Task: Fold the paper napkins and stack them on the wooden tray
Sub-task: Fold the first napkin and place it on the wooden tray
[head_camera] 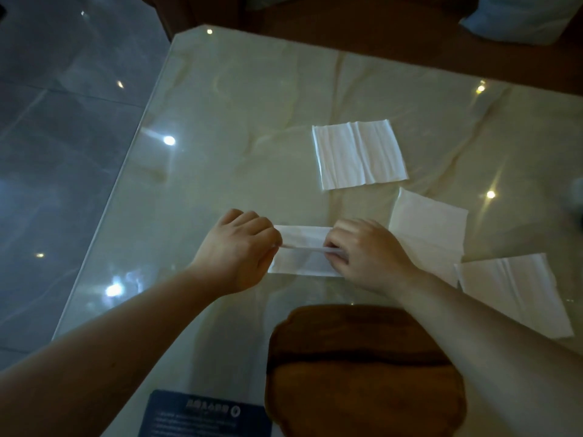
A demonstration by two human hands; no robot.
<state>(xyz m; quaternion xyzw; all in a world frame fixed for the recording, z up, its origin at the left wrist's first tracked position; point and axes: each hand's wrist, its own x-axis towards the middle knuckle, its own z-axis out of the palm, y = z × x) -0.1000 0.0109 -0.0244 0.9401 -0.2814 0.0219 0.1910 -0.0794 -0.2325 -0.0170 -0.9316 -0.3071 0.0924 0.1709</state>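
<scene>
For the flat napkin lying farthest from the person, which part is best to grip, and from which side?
Probably the far napkin's near edge, approached from the person's side. It lies flat and unfolded on the table, apart from the others, so pinching that free edge or a near corner should lift it cleanly.

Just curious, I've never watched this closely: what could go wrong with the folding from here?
The thin napkin pinched between the left hand and right hand might tear or crease crooked. The right forearm lies over a loose napkin and could drag it. The glossy table may let sheets slide.
</scene>
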